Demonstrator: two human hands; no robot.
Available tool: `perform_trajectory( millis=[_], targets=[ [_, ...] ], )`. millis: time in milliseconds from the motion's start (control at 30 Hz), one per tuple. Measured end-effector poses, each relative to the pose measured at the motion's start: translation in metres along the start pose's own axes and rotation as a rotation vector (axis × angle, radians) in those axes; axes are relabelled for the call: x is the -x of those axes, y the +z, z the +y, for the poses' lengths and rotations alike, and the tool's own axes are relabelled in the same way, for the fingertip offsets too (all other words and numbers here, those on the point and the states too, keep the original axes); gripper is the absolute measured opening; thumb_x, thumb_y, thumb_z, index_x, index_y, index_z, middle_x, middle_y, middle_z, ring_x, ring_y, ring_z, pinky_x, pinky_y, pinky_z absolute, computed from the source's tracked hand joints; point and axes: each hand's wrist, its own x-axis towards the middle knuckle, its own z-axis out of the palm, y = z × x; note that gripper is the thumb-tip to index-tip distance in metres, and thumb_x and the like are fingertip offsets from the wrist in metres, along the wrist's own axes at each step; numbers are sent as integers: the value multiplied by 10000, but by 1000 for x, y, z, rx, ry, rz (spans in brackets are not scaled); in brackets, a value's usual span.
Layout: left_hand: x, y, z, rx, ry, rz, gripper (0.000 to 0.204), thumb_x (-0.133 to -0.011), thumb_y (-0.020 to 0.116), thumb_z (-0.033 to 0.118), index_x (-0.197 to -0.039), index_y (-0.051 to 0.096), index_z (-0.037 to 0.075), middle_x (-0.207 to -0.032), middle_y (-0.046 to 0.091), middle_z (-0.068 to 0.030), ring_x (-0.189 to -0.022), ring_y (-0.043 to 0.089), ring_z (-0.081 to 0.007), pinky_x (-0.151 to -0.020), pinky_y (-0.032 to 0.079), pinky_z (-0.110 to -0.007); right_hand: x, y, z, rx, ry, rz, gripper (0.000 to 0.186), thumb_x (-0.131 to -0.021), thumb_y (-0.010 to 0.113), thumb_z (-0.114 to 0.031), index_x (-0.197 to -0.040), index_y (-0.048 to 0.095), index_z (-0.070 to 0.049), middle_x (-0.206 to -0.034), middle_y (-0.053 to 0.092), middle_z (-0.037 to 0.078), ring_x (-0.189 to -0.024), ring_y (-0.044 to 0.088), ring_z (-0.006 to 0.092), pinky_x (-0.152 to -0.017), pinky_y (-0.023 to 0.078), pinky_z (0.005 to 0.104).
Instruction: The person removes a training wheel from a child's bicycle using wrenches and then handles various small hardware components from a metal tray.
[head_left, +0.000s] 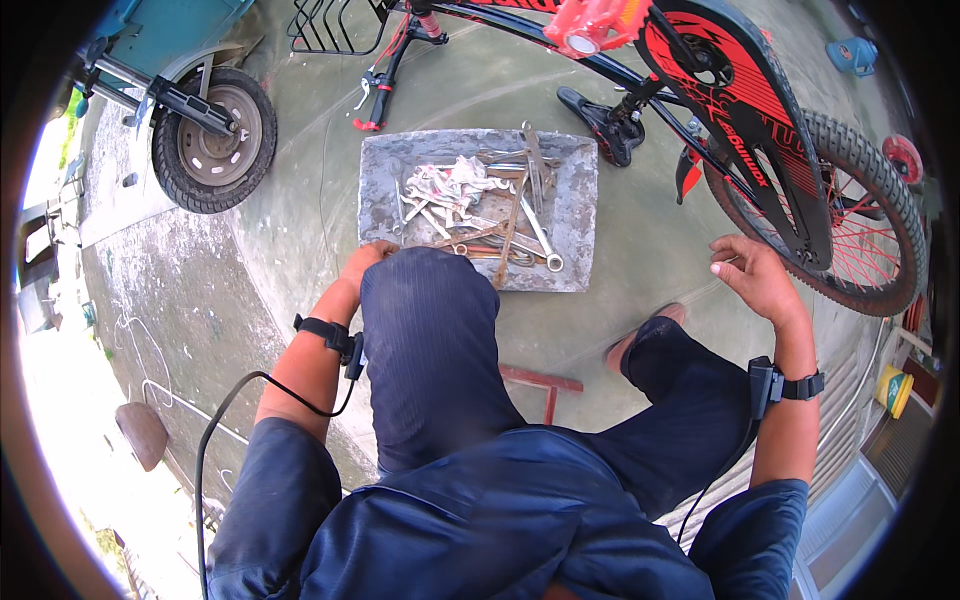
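Note:
My left hand (366, 260) is beside my bent left knee, next to the near left corner of a worn grey tray (377, 150); the knee hides its fingertips. My right hand (755, 280) hovers near the bicycle's rear wheel (868, 290), thumb and fingers apart, with nothing visible in it. Inside the tray lie several wrenches (541, 238), rusty tools and a crumpled white-and-red rag (452, 184). The black-and-red bicycle stands upside down, its saddle (606, 128) on the floor and its chain guard (745, 130) facing me.
A scooter's front wheel (214, 135) stands at the far left. Close to my legs is a red metal bar (545, 378). A blue container (851, 56) and a yellow bucket (893, 390) are at the right. Cables run from both wrist straps.

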Motion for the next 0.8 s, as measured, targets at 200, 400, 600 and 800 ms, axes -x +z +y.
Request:
perform_trajectory(
  millis=[200, 400, 600, 800],
  targets=[
    [-5, 13, 15, 125, -45, 13, 449, -837, 667, 314, -1176, 649, 21, -1090, 681, -228, -1054, 648, -362, -901, 496, -390, -34, 16, -25, -2, 16, -145, 302, -872, 688, -60, -1144, 602, 36, -998, 659, 114, -910, 656, 191, -799, 530, 316],
    [-15, 7, 43, 45, -53, -124, 427, -810, 707, 142, -1195, 624, -22, -1074, 682, -219, -983, 672, -312, -873, 507, -352, -61, 24, -38, 8, 4, -210, 300, -875, 687, -79, -1137, 601, 39, -1001, 666, 142, -902, 677, 210, -783, 540, 322],
    [-68, 15, 43, -300, 297, 8, 363, -791, 607, 34, -1150, 651, 64, -1080, 664, -154, -1011, 632, -368, -895, 502, -423, -66, 26, -42, -12, 56, -222, 294, -875, 687, -71, -1137, 605, 36, -1006, 671, 131, -898, 682, 203, -770, 548, 316],
    [-136, 18, 114, -531, 650, 237, 422, -792, 608, 41, -1201, 642, 138, -1286, 582, -81, -1203, 537, -308, -1007, 426, -469, -55, 36, -35, -66, 138, -218, 294, -871, 690, -67, -1139, 612, 26, -991, 678, 126, -893, 686, 202, -786, 547, 315]
  ],
)
